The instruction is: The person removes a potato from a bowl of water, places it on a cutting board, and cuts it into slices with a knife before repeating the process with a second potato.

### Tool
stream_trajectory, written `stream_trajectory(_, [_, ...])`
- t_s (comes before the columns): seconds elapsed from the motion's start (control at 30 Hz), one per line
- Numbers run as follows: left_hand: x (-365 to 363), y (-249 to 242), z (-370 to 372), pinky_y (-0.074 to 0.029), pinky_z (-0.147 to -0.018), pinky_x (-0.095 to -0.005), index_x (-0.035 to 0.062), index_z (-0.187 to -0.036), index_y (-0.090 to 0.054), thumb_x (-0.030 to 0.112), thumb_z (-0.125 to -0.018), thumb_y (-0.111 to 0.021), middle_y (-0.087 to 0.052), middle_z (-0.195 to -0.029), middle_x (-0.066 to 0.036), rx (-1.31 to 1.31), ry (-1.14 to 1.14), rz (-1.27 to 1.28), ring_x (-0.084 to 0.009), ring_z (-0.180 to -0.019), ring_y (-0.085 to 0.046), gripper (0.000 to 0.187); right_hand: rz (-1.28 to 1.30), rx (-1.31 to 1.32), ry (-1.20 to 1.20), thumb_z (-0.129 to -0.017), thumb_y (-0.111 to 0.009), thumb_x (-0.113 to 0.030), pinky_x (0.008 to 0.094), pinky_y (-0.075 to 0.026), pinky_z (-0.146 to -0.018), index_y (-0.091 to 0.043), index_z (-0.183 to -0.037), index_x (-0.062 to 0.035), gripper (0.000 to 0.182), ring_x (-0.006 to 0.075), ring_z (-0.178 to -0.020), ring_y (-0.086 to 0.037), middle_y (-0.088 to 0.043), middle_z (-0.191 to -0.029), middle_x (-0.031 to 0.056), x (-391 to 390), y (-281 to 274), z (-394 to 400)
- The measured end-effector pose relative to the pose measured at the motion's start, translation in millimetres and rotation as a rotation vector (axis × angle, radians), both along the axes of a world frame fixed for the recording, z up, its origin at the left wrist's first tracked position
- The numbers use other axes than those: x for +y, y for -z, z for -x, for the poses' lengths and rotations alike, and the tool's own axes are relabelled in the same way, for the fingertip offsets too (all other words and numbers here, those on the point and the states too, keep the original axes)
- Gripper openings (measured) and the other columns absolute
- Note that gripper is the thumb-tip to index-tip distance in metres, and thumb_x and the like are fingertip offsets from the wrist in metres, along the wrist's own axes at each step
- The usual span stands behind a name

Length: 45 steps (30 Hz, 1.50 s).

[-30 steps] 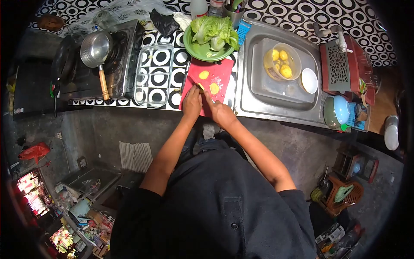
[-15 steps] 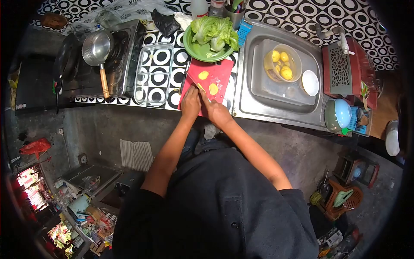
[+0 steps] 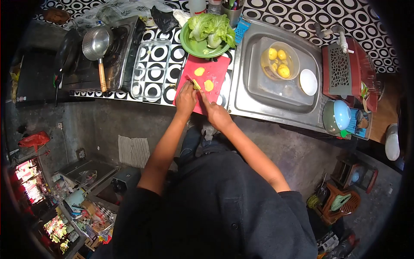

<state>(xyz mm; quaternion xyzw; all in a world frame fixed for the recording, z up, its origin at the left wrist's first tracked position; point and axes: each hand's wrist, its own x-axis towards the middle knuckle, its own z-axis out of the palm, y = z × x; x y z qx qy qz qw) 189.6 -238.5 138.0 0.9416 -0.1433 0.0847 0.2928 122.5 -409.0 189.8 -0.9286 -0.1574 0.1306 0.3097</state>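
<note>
On the red rectangular cutting board, near its middle, I have the narrow yellow piece lying under the fingertips of my left hand. That grip is pressed together, its bent fingers pinching the piece down against the board. Just beside it, over the board's near edge, my right hand is folded inward with its forefinger stretched toward the piece; over this feed I cannot tell what that grip closes on, since the hand itself covers it.

Two flat, rounded yellow slices also lie on the board, one right of the piece and the other farther up. At the board's far edge I make out a round green bowl filled with pale-green leafy vegetables. Left of the board, on the black-and-white circle-patterned desk, sits a clear rectangular glass dish; farther left, a silver saucepan with a wooden handle rests on a dark stove. To the board's right, a stainless steel sink holds a translucent round tub of yellow lumps and, just beside the tub, a small white bowl.
</note>
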Motion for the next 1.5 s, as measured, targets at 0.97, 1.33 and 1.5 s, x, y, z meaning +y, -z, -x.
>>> stream_trajectory(0.97, [1.0,6.0,0.3,-0.052,-0.095,-0.0435,-0.0043,-0.118,-0.063,0.010,-0.087,-0.071,-0.063,-0.126,-0.021,0.024,-0.052,0.050,-0.0390,-0.114,-0.062,0.035,0.073,0.073,-0.015,-0.082,-0.053,0.003,0.0534,-0.054,-0.074,-0.007,-0.160,-0.0059,0.091,0.0468,-0.080,-0.067,-0.065,-0.087,0.0291,-1.2,0.0,-10.8])
stream_trajectory(1.33, [2.7,3.3,0.1,-0.051,-0.096,-0.0433,-0.0033,-0.117,-0.062,0.006,-0.086,-0.068,-0.062,-0.128,-0.020,0.040,-0.030,0.059,-0.0381,-0.115,-0.061,0.033,0.033,0.032,0.010,-0.083,-0.053,0.002,0.0536,-0.053,-0.072,-0.011,-0.160,-0.0063,0.088,0.0472,-0.077,-0.066,-0.064,-0.085,0.0296,5.8,13.5,-15.9])
stream_trajectory(1.5, [2.9,2.1,-0.1,-0.052,-0.096,-0.0430,-0.0028,-0.117,-0.062,0.005,-0.086,-0.067,-0.062,-0.127,-0.020,0.033,-0.024,0.055,-0.0381,-0.115,-0.062,0.032,0.052,0.042,0.011,-0.083,-0.052,0.003,0.0534,-0.053,-0.073,-0.010,-0.160,-0.0050,0.088,0.0474,-0.079,-0.067,-0.065,-0.086,0.0300,7.6,8.3,-18.4])
